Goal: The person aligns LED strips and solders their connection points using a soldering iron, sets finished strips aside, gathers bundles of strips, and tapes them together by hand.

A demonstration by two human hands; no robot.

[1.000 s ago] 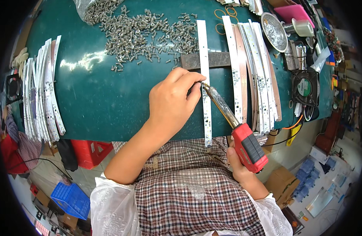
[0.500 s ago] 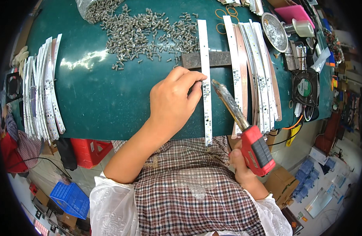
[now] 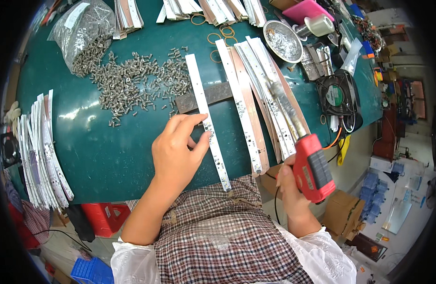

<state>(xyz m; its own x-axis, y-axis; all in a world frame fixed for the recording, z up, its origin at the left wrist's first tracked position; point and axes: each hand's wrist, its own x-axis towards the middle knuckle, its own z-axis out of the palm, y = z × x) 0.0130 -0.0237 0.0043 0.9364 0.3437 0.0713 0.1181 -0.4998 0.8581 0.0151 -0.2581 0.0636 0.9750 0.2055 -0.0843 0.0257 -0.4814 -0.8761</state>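
My left hand [image 3: 177, 146] is over the green table, its thumb and forefinger parted at the left edge of a narrow white circuit board strip [image 3: 197, 85]. Nothing shows clearly between those fingertips. The strip lies across a dark flat metal bar [image 3: 187, 103], and its near end reaches the table's front edge. In my right hand [image 3: 291, 189] is a red soldering gun [image 3: 312, 168]. Its metal barrel points away from me, above a fanned stack of white and copper-coloured strips [image 3: 260, 78]. A separate white strip [image 3: 239, 97] lies left of that stack.
Small metal parts [image 3: 128, 83] lie heaped beyond my left hand, beside a clear plastic bag [image 3: 83, 35]. More strips [image 3: 40, 151] are stacked at left. Toward the back right are rubber bands, a metal dish [image 3: 283, 42], a solder spool [image 3: 319, 26] and a black fan [image 3: 340, 92].
The soldering gun's tip has moved from beside the single strip to above the stack at right. My left thumb and forefinger have spread a little. The whole view has shifted.
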